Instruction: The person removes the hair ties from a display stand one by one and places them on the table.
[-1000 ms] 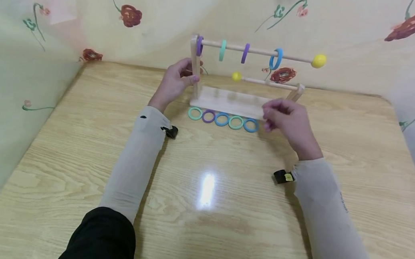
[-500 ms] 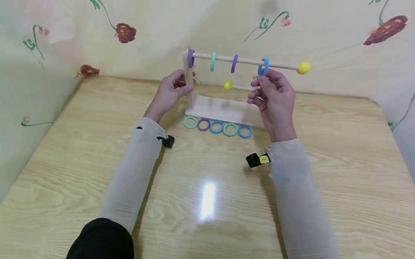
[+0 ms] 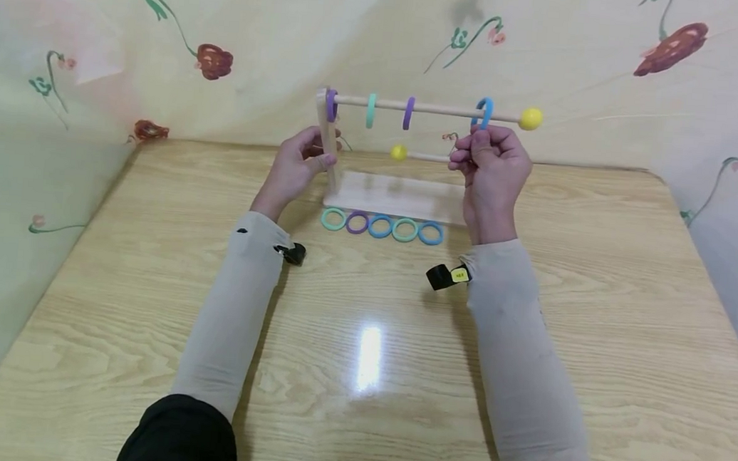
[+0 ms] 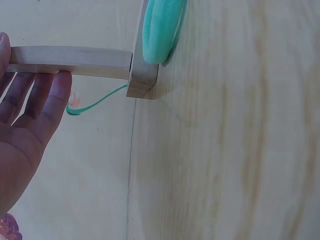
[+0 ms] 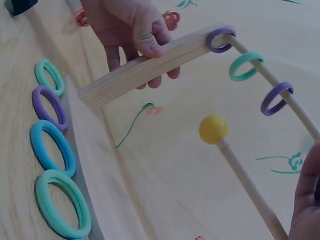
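Observation:
A wooden stand has a long upper rod (image 3: pixel 442 110) ending in a yellow ball (image 3: pixel 531 119). My left hand (image 3: pixel 291 169) grips its left upright post (image 5: pixel 145 67), thumb in front and fingers behind. Near the ball end, my right hand (image 3: pixel 497 179) pinches the lower edge of a blue ring (image 3: pixel 488 109) that encircles the rod. Two purple rings and a mint ring (image 3: pixel 371 111) also hang on this rod, farther left. A shorter lower rod (image 5: pixel 247 182) carries another yellow ball (image 3: pixel 399 152); my right hand hides its right end in the head view.
In front of the wooden base (image 3: pixel 397 195), several rings lie flat in a row: mint (image 3: pixel 333 219), purple (image 3: pixel 357 222) and blue (image 3: pixel 380 226) among them. Behind the table (image 3: pixel 337 314) rises a flower-patterned wall covering (image 3: pixel 272 52).
My right hand rose from beside the base's right end to the blue ring on the upper rod. The ring then slid right, closer to the yellow ball. My left hand stays on the post.

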Available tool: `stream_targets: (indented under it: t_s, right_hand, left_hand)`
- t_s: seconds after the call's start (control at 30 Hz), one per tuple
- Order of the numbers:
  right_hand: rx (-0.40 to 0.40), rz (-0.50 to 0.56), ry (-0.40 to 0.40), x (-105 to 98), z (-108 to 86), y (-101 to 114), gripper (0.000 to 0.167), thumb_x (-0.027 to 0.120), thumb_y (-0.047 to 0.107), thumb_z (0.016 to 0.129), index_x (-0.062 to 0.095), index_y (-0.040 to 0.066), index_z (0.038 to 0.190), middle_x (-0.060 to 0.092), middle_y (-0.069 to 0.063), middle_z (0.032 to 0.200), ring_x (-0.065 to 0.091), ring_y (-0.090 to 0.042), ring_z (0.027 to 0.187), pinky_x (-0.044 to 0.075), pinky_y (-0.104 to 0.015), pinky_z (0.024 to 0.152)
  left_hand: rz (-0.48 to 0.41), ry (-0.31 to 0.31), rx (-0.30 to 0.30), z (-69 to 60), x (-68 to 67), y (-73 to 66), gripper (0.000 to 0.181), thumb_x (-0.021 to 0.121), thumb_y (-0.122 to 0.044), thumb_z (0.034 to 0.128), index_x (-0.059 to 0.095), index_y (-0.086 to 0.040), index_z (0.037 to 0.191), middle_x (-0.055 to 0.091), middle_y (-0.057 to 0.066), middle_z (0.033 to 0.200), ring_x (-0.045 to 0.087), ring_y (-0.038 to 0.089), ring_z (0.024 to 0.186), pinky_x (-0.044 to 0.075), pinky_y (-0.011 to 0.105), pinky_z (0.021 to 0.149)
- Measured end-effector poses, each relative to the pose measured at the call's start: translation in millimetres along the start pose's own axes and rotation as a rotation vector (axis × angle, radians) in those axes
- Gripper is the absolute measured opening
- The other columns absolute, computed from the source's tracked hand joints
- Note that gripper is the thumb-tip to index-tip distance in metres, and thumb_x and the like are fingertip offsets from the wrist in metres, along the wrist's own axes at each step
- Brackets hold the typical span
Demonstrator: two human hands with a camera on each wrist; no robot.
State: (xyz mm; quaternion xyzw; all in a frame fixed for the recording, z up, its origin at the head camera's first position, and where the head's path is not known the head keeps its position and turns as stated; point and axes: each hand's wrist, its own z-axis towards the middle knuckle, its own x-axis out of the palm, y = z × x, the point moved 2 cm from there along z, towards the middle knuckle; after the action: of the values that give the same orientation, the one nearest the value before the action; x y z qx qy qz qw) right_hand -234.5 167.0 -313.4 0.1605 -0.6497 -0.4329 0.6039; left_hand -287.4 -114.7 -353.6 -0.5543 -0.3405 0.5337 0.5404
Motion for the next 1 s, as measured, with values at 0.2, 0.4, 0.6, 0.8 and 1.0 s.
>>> stream_targets:
  t_s: [0.2, 0.4, 0.6, 0.8, 1.0]
  right_hand:
    - [-0.057, 0.076, -0.16, -8.6, 3.3, 12.7, 0.016, 0.062, -0.003, 0.097, 0.056, -0.007, 0.083, 0.062, -0.018, 0.07, 0.061, -0.021, 0.051, 0.053, -0.024, 0.045]
    - [-0.076, 0.103, -0.292, -16.5, 7.0, 21.8, 0.01, 0.062, -0.006, 0.096, 0.06, -0.009, 0.086, 0.061, -0.018, 0.068, 0.059, -0.02, 0.048, 0.051, -0.025, 0.043]
    - [-0.072, -0.034, -0.226, -30.6, 0.2, 27.7, 0.012, 0.064, -0.003, 0.096, 0.059, -0.008, 0.087, 0.062, -0.018, 0.071, 0.06, -0.021, 0.051, 0.054, -0.026, 0.046]
    - [0.022, -0.362, -0.001, -47.8, -20.7, 25.8, 0.008, 0.062, 0.001, 0.098, 0.061, -0.004, 0.092, 0.064, -0.015, 0.076, 0.065, -0.019, 0.056, 0.059, -0.028, 0.053]
    - [0.195, -0.879, 0.308, -62.0, -37.8, 19.4, 0.013, 0.06, 0.001, 0.101, 0.063, -0.011, 0.106, 0.064, -0.017, 0.086, 0.066, -0.018, 0.067, 0.06, -0.028, 0.061]
  left_hand:
    - [0.008, -0.001, -0.002, -1.0, 0.6, -0.8, 0.039, 0.063, 0.002, 0.0974, 0.058, 0.001, 0.136, 0.062, 0.024, 0.125, 0.06, 0.027, 0.109, 0.053, 0.036, 0.095]
    - [0.004, -0.009, -0.017, -1.6, 0.1, -1.3, 0.039, 0.063, 0.001, 0.0974, 0.059, -0.001, 0.136, 0.062, 0.023, 0.125, 0.059, 0.026, 0.111, 0.053, 0.036, 0.095]
    - [0.008, -0.005, -0.005, -0.3, 0.1, 0.5, 0.038, 0.063, 0.0, 0.0978, 0.06, -0.002, 0.135, 0.064, 0.019, 0.122, 0.059, 0.026, 0.11, 0.053, 0.036, 0.095]
    - [0.004, -0.004, 0.011, 0.8, 0.6, -0.5, 0.037, 0.063, 0.002, 0.0974, 0.061, -0.003, 0.134, 0.063, 0.021, 0.122, 0.06, 0.026, 0.109, 0.053, 0.036, 0.094]
    - [0.002, -0.011, 0.005, -0.7, 1.3, -1.2, 0.038, 0.064, 0.003, 0.0968, 0.061, -0.003, 0.134, 0.062, 0.025, 0.123, 0.06, 0.027, 0.108, 0.053, 0.036, 0.094]
